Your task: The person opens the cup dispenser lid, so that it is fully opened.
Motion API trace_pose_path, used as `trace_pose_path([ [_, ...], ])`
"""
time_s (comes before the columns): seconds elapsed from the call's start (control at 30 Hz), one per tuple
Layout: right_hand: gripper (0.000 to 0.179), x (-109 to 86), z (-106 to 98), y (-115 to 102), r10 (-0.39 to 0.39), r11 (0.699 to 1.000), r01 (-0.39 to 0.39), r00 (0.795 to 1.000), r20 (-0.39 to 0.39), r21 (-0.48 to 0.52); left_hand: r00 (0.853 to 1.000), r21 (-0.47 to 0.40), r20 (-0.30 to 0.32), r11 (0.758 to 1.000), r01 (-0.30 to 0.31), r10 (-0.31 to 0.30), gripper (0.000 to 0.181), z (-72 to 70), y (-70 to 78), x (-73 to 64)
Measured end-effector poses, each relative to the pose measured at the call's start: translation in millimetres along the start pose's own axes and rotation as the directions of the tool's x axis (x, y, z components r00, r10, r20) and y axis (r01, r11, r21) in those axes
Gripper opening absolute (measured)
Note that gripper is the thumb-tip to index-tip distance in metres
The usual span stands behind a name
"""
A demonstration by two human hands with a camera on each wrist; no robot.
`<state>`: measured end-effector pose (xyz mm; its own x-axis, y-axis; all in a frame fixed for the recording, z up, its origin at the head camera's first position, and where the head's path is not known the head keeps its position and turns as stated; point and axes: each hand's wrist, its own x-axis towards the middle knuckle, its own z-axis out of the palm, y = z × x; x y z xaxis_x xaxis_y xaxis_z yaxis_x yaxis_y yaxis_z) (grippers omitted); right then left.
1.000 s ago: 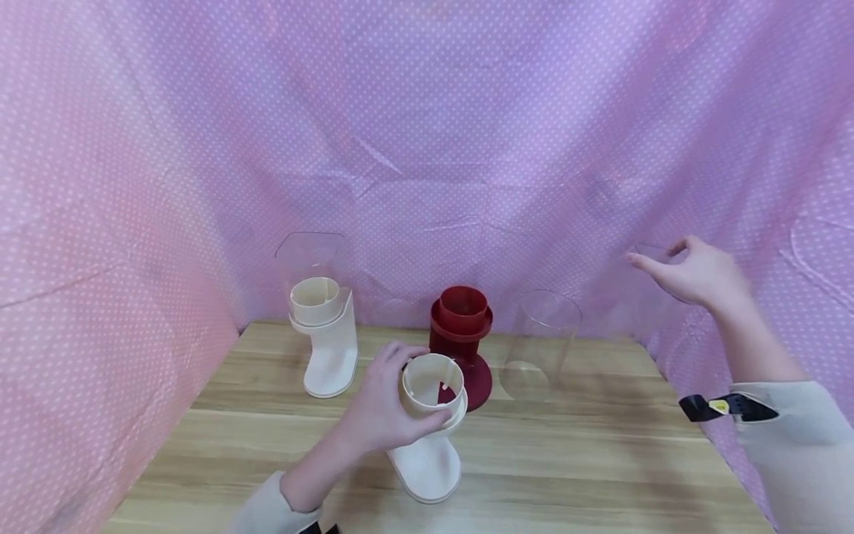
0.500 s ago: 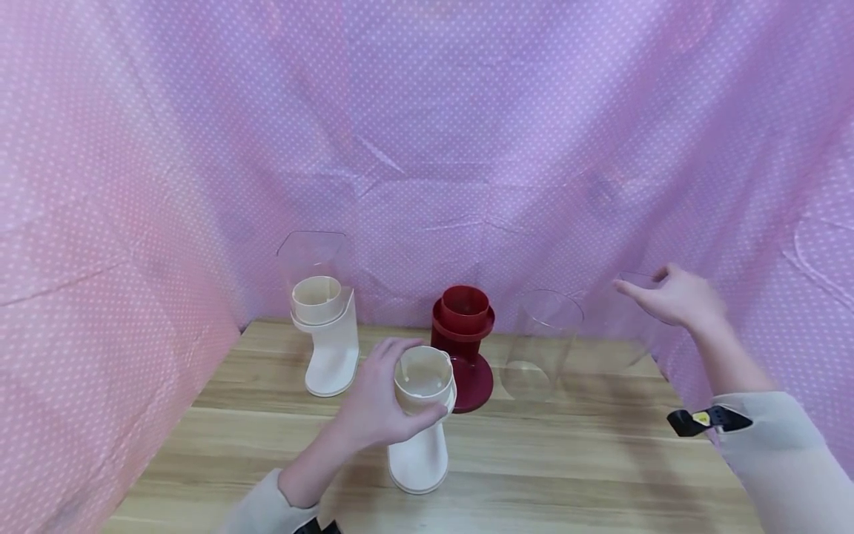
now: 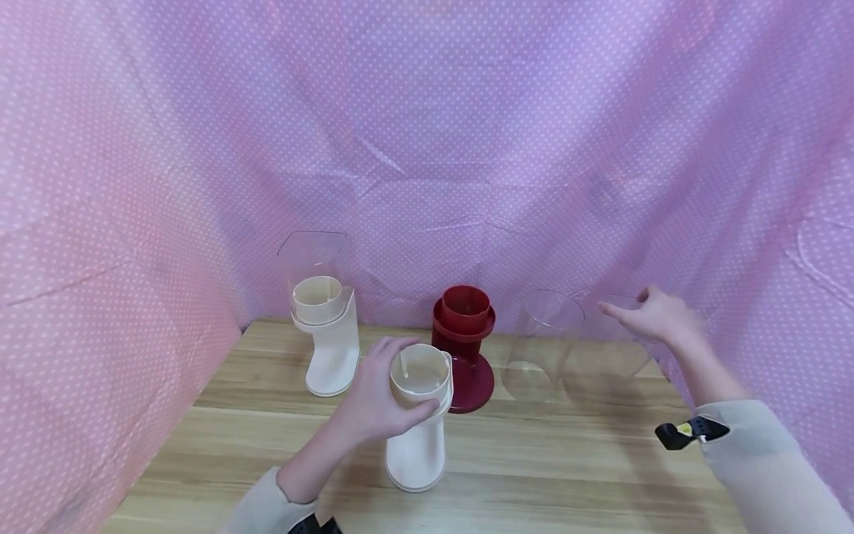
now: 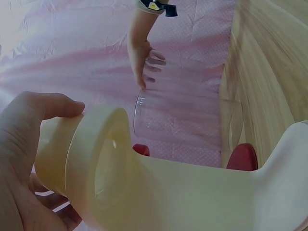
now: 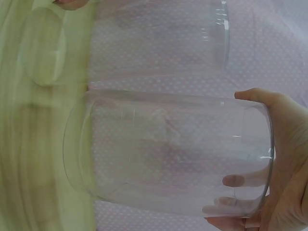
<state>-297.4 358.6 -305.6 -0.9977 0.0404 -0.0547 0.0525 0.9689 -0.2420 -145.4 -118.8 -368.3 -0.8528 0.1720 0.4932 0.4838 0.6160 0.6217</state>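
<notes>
My left hand grips the round cream cup at the top of a white stand, thumb on its near side. In the left wrist view, the stand's cream collar and curved neck lie just beyond the fingers. At the right, my right hand holds a clear container by its top rim, thumb on one side and fingers on the other. Whether its lower end touches the table cannot be told. Beside it stands a second clear container, a tall cylinder.
A dark red stand with a red cup is behind the white stand. Another white stand is at back left, with a clear piece rising behind its cup. Pink dotted cloth hangs around the wooden table.
My right hand has come down and leftward with the clear container, nearer the other clear one. My left hand has shifted the white stand slightly left, and it now stands straighter.
</notes>
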Motion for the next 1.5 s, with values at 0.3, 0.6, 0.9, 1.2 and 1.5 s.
trace_pose_path([
  [0.3, 0.122, 2.2, 30.2, -2.1, 0.008, 1.0, -0.008, 1.0, 0.004, 0.009, 1.0, -0.009, -0.019, 1.0, -0.017, 0.017, 0.098, -0.1, -2.7, -2.4],
  [0.6, 0.123, 4.1, 58.1, -3.2, 0.002, 0.999, -0.002, 1.0, 0.007, 0.032, 1.0, -0.002, -0.025, 1.0, 0.001, -0.001, 0.091, 2.6, -3.0, -2.4],
  [0.9, 0.125, 3.9, 82.2, -1.6, 0.02, 0.999, -0.02, 1.0, 0.011, 0.028, 0.999, 0.004, -0.043, 1.0, -0.009, 0.009, 0.09, 4.6, -6.1, -1.2],
  [1.2, 0.102, -3.6, 89.5, -1.5, 0.035, 0.996, -0.033, 0.999, -0.022, 0.084, 0.993, -0.032, -0.102, 0.998, -0.057, 0.053, 0.085, 1.5, -17.3, 5.0],
  [1.5, 0.062, -17.4, 101.4, 13.1, -0.104, 0.96, 0.131, 0.987, -0.121, 0.248, 0.986, -0.016, -0.153, 0.997, -0.071, 0.067, 0.083, -18.0, -31.7, 28.8],
])
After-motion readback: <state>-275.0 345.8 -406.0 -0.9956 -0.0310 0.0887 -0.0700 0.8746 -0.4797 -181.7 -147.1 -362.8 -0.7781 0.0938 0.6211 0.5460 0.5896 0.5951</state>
